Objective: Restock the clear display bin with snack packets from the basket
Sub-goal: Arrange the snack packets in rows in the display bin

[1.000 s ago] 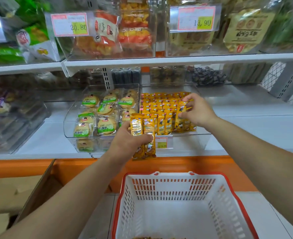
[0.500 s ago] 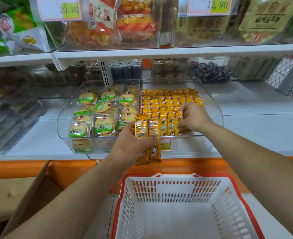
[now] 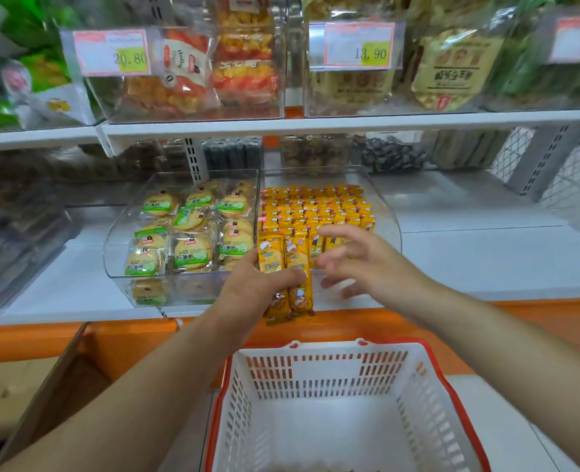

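White shelf point(image 3: 486, 260) runs open to the right of the clear display bin point(image 3: 389, 212), where rows of yellow packets point(image 3: 316, 206) lie. At its front lip my left hand point(image 3: 251, 287) grips two snack packets point(image 3: 271, 255) upright. My right hand point(image 3: 360, 260) hovers just beside them, fingers spread, holding nothing. The basket point(image 3: 452, 376) sits below.

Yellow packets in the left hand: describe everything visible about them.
At least two long, narrow yellow packets, glossy wrappers with a cartoon figure, stand upright side by side. The left hand grips them round the middle, thumb across their fronts, at the front edge of the clear bin. The open right hand is close beside them; contact cannot be told.
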